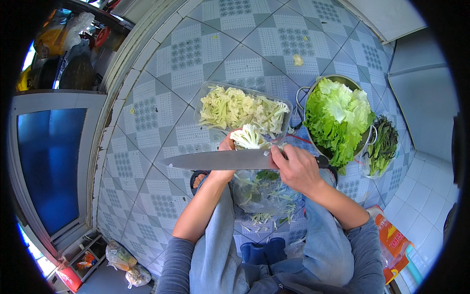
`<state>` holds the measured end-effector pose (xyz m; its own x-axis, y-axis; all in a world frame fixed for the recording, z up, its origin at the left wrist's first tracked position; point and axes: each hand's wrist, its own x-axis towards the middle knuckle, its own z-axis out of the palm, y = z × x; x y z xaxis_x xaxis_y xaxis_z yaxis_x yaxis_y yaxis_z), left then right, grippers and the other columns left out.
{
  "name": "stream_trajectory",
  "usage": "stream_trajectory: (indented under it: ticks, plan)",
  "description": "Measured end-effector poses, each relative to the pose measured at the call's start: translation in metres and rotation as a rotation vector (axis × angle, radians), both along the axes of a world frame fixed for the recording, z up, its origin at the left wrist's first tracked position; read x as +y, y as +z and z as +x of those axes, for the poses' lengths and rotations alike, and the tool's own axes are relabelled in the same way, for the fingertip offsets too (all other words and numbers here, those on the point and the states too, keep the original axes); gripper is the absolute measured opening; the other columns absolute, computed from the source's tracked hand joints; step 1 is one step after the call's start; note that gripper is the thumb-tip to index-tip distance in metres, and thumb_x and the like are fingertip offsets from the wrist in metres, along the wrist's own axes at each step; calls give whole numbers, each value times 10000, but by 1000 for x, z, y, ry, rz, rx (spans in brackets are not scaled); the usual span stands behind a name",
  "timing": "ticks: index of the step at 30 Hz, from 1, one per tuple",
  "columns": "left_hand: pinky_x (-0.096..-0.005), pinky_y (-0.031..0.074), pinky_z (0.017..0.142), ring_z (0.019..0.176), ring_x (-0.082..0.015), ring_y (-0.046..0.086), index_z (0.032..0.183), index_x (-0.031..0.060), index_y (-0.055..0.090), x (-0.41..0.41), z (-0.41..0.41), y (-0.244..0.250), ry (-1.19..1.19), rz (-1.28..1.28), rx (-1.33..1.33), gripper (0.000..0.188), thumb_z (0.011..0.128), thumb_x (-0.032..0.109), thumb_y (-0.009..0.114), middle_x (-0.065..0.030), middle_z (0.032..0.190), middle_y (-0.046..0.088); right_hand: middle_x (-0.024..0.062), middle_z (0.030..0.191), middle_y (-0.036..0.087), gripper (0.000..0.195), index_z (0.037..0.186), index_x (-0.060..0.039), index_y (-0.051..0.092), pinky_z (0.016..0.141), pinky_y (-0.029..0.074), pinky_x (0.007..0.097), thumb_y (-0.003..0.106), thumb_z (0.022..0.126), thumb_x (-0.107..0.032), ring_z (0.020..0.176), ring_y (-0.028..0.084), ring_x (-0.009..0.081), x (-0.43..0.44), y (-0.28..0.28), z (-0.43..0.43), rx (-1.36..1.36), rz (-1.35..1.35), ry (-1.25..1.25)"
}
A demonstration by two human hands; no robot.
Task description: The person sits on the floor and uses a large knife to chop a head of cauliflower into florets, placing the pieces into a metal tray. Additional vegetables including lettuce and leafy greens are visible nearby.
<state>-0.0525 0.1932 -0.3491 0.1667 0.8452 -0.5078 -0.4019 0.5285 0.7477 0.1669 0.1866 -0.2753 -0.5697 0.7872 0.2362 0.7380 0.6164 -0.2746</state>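
Observation:
A piece of cauliflower [250, 137] is gripped in my left hand [226, 147], whose palm is partly hidden behind the blade. Across it, nearer the camera, lies a long kitchen knife [220, 160] with its tip to the left. My right hand [299, 167] grips the knife by its black handle, the thumb and a finger at the blade's heel. Just beyond my hands stands a clear plastic tub [197, 110] full of cut cauliflower florets [235, 108]. Below the knife, between my legs, a clear plastic bag [253, 194] holds leaf and stem trimmings.
To the right, a metal pot [318, 145] with loop handles holds green lettuce [337, 110]. Dark leafy greens [383, 147] lie in a bag beside it. A floret scrap [298, 60] rests on the patterned tile floor [154, 176]. Blue boots [262, 251] stand between my legs.

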Motion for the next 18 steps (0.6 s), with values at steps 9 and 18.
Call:
stream_trajectory:
  ticks: [9, 18]
  plan:
    - [-298, 474, 973, 1117, -159, 593, 1354, -8, 434, -1, 9, 20, -24, 97, 222, 545, 860, -2, 661, -110, 1247, 603, 62, 765, 520, 311, 1067, -39, 660, 522, 488, 336, 658, 762, -101, 616, 591, 210, -2, -3, -1, 42, -7, -20]
    - [-294, 485, 955, 1097, -156, 599, 1345, -13, 452, -2, 4, 15, -6, 32, 201, 559, 841, 1, 692, -99, 1208, 618, 64, 785, 529, 270, 1033, -69, 655, 524, 492, 340, 658, 765, -97, 615, 599, 211, 0, -10, 5, 49, -10, -9]
